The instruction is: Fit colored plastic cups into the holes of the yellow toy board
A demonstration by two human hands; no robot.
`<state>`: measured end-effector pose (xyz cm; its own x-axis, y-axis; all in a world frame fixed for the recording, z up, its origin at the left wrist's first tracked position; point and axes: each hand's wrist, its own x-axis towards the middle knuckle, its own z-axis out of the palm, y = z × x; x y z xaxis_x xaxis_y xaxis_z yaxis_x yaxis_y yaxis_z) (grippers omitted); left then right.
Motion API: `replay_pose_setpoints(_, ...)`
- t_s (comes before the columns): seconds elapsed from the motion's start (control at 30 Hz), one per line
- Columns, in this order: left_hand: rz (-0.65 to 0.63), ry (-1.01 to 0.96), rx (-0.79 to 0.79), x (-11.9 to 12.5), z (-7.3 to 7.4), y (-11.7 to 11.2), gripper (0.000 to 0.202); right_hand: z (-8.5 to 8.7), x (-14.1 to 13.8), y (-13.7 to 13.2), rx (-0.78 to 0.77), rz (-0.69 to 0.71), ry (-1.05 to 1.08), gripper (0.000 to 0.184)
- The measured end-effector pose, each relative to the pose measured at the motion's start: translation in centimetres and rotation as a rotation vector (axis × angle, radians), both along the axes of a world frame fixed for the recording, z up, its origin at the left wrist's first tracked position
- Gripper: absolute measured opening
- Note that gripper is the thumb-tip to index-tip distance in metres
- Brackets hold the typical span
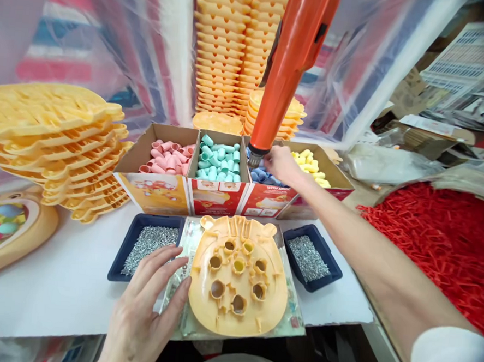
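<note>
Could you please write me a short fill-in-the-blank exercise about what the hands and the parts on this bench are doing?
1. The right hand reaches into the box of ____ caps.
2. The left hand rests beside the ____ animal-shaped plate.
3. Each dark tray holds small metal ____.
4. The green caps lie between the blue ones and the ____ ones.

Missing words: blue; yellow; screws; pink

White table (67, 279) carrying: yellow bear-shaped plate (238, 276) lying centre on clear sheet (294, 321); two dark blue screw trays (145, 246) (311, 256) flanking it; four open cartons behind, holding pink (167, 157), teal (219, 158), blue (262, 175), yellow (311, 163) caps; yellow plate stack (59, 142) sitting left.
</note>
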<state>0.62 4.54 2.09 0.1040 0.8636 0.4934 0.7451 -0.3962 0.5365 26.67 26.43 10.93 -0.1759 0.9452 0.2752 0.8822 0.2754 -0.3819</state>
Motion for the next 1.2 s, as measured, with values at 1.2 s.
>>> replay_pose_setpoints(1.2, -0.122, -0.032, 0.007, 3.1, -1.7, -0.2, 0.018, -3.7, 1.7, -17.0, -0.327, 0.489, -0.233, 0.028)
